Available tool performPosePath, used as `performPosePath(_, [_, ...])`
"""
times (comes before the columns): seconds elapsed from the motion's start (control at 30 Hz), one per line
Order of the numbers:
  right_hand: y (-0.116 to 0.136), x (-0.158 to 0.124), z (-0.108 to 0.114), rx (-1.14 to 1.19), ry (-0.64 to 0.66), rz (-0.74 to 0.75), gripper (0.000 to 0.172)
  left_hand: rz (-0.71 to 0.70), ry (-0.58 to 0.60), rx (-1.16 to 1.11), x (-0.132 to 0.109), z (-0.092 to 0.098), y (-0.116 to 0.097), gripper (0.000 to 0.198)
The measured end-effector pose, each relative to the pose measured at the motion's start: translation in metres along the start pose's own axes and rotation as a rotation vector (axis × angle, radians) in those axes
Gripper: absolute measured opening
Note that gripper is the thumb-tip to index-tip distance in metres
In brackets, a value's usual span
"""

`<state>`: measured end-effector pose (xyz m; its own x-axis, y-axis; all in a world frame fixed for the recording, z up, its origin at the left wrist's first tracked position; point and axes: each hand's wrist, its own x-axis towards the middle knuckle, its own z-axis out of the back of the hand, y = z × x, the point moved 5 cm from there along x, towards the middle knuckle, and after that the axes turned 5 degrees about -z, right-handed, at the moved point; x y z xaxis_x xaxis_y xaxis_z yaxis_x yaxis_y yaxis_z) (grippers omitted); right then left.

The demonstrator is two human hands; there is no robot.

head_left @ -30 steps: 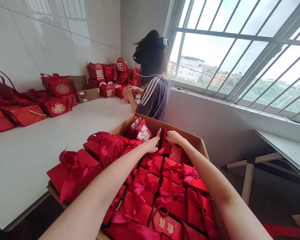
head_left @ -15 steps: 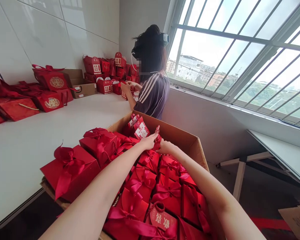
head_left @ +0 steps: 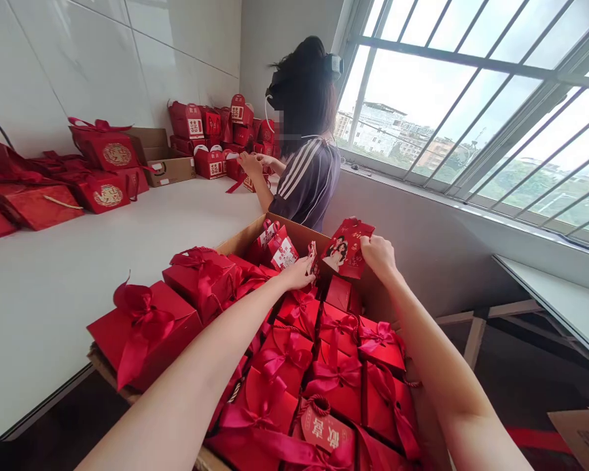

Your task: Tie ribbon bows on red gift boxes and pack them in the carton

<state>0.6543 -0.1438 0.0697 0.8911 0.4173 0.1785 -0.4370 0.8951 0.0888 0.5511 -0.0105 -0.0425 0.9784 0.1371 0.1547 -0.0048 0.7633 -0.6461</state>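
A big cardboard carton (head_left: 302,237) in front of me is packed with several red gift boxes (head_left: 285,356) tied with ribbon bows. My right hand (head_left: 379,255) is raised above the carton's far side, closed on a small red box with a picture of a couple (head_left: 346,248). My left hand (head_left: 299,273) reaches to the far end of the carton, its fingers pinching another small red box (head_left: 313,257) that stands among the packed ones. Two small red-and-white boxes (head_left: 279,247) lean at the carton's far left corner.
A white table (head_left: 78,268) runs along the tiled wall on the left, with red gift bags (head_left: 98,173) and a small open carton (head_left: 167,167). A person in a striped dark top (head_left: 307,176) handles red boxes at its far end. Windows and a grey bench (head_left: 564,301) are on the right.
My right hand has lifted out of the carton with the small picture box, up and to the right. My left hand has stayed at the carton's far end.
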Motion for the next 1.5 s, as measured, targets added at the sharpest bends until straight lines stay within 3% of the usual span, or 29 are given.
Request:
performPosePath(0.07, [-0.002,-0.003,0.020,0.004,-0.061,-0.004,0.045,-0.004,-0.058,-0.015,0.002,0.003,-0.012,0.068])
performPosePath(0.13, [0.004,-0.012,0.033,0.018,-0.114,0.021,0.042,-0.035,-0.139,-0.054,0.003,0.007,-0.026,0.093])
performPosePath(0.2, [0.014,-0.024,0.040,0.082,-0.159,0.071,0.039,-0.092,-0.244,-0.119,0.003,0.011,-0.038,0.115])
performPosePath(0.3, [0.027,-0.038,0.041,0.282,-0.147,0.172,0.036,-0.125,-0.333,-0.140,-0.001,0.013,-0.042,0.123])
performPosePath(0.43, [0.022,-0.044,0.033,0.269,-0.058,0.159,0.030,-0.104,-0.198,0.016,-0.006,0.007,-0.040,0.107])
performPosePath(0.53, [-0.005,-0.041,0.026,0.084,-0.115,0.014,0.032,-0.169,-0.121,0.063,-0.012,0.010,-0.048,0.071])
performPosePath(0.6, [-0.027,-0.039,0.012,-0.042,-0.122,-0.091,0.040,-0.187,-0.108,0.092,-0.014,0.020,-0.051,0.045])
performPosePath(0.67, [-0.046,-0.040,-0.014,-0.141,-0.008,-0.159,0.042,-0.158,-0.120,0.118,-0.015,0.033,-0.050,0.031])
performPosePath(0.8, [-0.070,-0.046,-0.059,-0.181,0.297,-0.184,0.028,-0.014,-0.144,0.165,-0.014,0.062,-0.040,0.025])
performPosePath(0.87, [-0.073,-0.046,-0.060,-0.185,0.340,-0.190,0.033,0.045,-0.152,0.191,-0.016,0.074,-0.042,0.027])
performPosePath(0.97, [-0.060,-0.041,-0.041,-0.205,0.256,-0.177,0.042,0.071,-0.155,0.237,-0.028,0.086,-0.066,0.029])
performPosePath(1.07, [-0.017,-0.036,-0.037,-0.172,0.245,-0.046,0.040,-0.012,-0.077,0.275,-0.054,0.082,-0.116,0.028])
performPosePath(1.13, [0.021,-0.034,-0.052,-0.134,0.328,0.056,0.035,-0.118,0.050,0.299,-0.080,0.069,-0.152,0.029])
performPosePath(1.2, [0.052,-0.031,-0.073,-0.114,0.403,0.102,0.032,-0.293,0.284,0.397,-0.111,0.047,-0.182,0.038])
performPosePath(1.27, [0.070,-0.026,-0.090,-0.112,0.414,0.108,0.031,-0.457,0.350,0.418,-0.145,0.033,-0.197,0.042])
performPosePath(1.37, [0.076,-0.019,-0.097,-0.127,0.378,0.099,0.031,-0.643,0.176,0.409,-0.191,0.027,-0.190,0.036])
performPosePath(1.5, [0.080,-0.021,-0.082,-0.170,0.315,0.114,0.037,-0.706,-0.099,0.406,-0.251,0.028,-0.148,0.007])
